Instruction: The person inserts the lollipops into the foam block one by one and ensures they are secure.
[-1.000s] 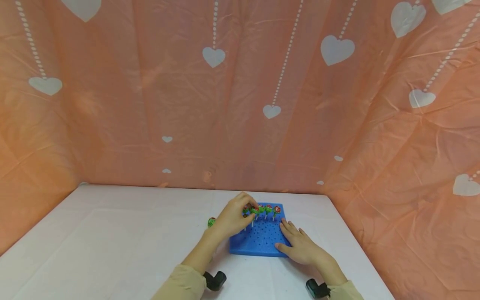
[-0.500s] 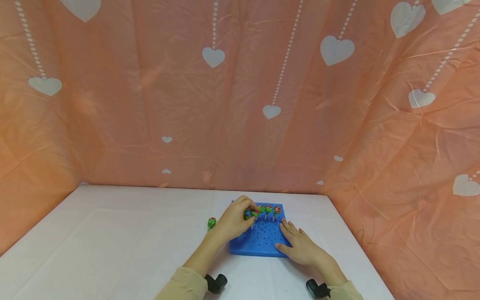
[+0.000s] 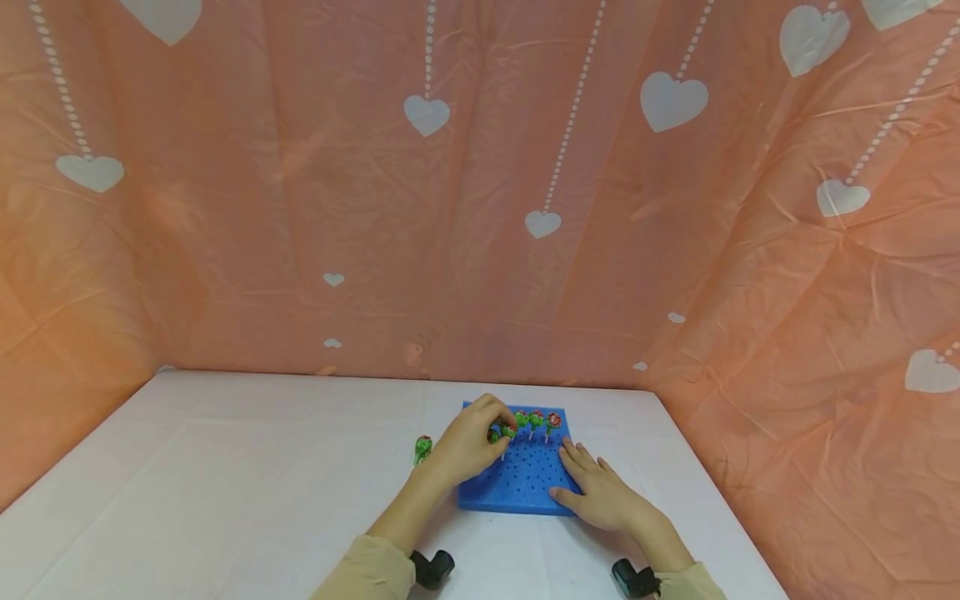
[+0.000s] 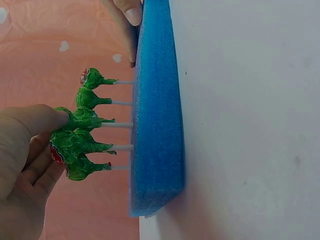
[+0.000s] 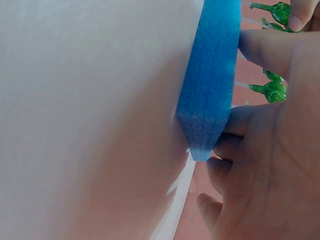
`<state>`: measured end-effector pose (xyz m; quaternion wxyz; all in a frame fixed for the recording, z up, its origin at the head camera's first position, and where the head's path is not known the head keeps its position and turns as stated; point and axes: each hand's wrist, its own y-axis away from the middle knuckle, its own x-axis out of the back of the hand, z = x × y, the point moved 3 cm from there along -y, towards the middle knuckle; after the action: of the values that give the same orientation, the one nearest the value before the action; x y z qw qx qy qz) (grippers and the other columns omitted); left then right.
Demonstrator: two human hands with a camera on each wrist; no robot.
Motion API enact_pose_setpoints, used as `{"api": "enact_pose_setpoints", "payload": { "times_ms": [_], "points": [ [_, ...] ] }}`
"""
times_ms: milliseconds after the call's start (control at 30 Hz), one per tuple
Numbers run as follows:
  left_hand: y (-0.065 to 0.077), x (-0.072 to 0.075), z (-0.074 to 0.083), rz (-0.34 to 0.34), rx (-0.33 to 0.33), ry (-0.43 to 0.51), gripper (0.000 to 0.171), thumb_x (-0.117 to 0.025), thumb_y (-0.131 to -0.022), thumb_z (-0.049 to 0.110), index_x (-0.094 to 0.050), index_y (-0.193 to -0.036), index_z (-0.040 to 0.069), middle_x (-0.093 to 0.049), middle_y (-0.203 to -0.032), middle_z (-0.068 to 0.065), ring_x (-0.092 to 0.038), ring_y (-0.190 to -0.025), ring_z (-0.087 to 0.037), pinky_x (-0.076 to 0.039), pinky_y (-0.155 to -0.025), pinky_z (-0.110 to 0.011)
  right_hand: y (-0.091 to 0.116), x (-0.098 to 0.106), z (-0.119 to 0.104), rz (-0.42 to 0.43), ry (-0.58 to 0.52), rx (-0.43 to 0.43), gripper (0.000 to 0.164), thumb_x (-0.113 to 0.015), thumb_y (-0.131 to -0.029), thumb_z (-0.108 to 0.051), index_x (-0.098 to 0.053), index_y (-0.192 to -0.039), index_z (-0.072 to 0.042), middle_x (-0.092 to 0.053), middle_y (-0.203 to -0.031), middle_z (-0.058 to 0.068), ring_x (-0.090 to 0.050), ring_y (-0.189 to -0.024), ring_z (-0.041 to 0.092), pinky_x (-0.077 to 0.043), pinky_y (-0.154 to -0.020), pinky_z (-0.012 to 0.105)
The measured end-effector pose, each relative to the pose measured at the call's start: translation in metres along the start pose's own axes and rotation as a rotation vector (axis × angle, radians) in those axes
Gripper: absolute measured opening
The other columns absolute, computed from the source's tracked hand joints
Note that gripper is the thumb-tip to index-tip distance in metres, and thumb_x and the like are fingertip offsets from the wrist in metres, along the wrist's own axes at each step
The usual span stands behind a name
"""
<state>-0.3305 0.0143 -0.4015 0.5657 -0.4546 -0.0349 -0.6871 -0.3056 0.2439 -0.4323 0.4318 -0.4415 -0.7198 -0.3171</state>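
My left hand (image 3: 468,439) pinches a green-wrapped lollipop (image 4: 84,119) by its head, over the left half of a blue foam board (image 3: 517,490) dotted with small holes. In the left wrist view that lollipop's white stick meets the board's face; how deep it sits cannot be told. Several more lollipops (image 3: 553,421) with red-and-green wrappers stand in a row along the far part of the board, some partly hidden by the left hand. My right hand (image 3: 603,493) rests on the board's right edge, its fingers extended.
Left of the board, another lollipop (image 3: 423,448) is partly hidden behind the left forearm. The board lies on a white-covered table (image 3: 247,483). Orange curtains (image 3: 480,292) with hearts hang behind and at the sides.
The left hand has sunk slightly toward the board along with its pinched lollipop. The right hand and the board have kept their place.
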Motion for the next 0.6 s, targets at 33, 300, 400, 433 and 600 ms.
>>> {"api": "enact_pose_setpoints", "payload": {
  "times_ms": [33, 300, 400, 433, 600],
  "points": [
    [0.0003, -0.0001, 0.0004, -0.005, 0.002, -0.007, 0.017, -0.077, -0.092, 0.004, -0.071, -0.105, 0.013, -0.063, -0.109, 0.001, -0.067, -0.102, -0.016, -0.059, -0.091, -0.031, -0.0003, -0.0003, 0.0004, 0.0, 0.001, 0.0, 0.08, -0.062, -0.102, -0.044, -0.035, -0.157, 0.006, -0.024, -0.169, 0.023, -0.017, -0.156, 0.045, -0.012, -0.123, 0.068],
    [0.0002, 0.0012, 0.0033, -0.042, 0.035, -0.044, 0.013, -0.076, -0.094, 0.008, -0.072, -0.105, 0.014, -0.063, -0.108, 0.002, -0.068, -0.102, -0.016, -0.058, -0.093, -0.034, -0.0009, -0.0003, 0.0014, 0.0, 0.004, -0.001, 0.08, -0.062, -0.102, -0.044, -0.035, -0.157, 0.006, -0.024, -0.169, 0.022, -0.017, -0.156, 0.045, -0.012, -0.123, 0.068],
    [-0.0001, 0.0007, 0.003, -0.065, 0.039, -0.055, 0.013, -0.077, -0.093, 0.008, -0.072, -0.103, 0.015, -0.064, -0.105, 0.002, -0.067, -0.1, -0.017, -0.058, -0.093, -0.036, -0.0007, -0.0001, 0.0017, 0.002, 0.003, 0.0, 0.079, -0.061, -0.102, -0.044, -0.035, -0.157, 0.007, -0.023, -0.169, 0.023, -0.017, -0.156, 0.045, -0.012, -0.123, 0.068],
    [-0.0002, 0.0002, 0.0025, -0.072, 0.04, -0.061, 0.013, -0.078, -0.093, 0.008, -0.072, -0.103, 0.015, -0.064, -0.104, 0.002, -0.066, -0.099, -0.017, -0.059, -0.093, -0.036, -0.0008, -0.0004, 0.0021, 0.002, 0.007, 0.0, 0.079, -0.061, -0.103, -0.044, -0.035, -0.157, 0.007, -0.023, -0.169, 0.022, -0.017, -0.156, 0.045, -0.011, -0.123, 0.068],
    [-0.0001, -0.0017, 0.0004, -0.086, 0.035, -0.072, 0.014, -0.079, -0.092, 0.008, -0.073, -0.102, 0.016, -0.063, -0.103, 0.002, -0.065, -0.097, -0.016, -0.058, -0.092, -0.037, -0.0016, -0.0024, 0.0041, 0.0, 0.015, 0.001, 0.079, -0.061, -0.103, -0.044, -0.035, -0.157, 0.007, -0.023, -0.169, 0.022, -0.017, -0.156, 0.044, -0.012, -0.123, 0.067]
  ]
}}
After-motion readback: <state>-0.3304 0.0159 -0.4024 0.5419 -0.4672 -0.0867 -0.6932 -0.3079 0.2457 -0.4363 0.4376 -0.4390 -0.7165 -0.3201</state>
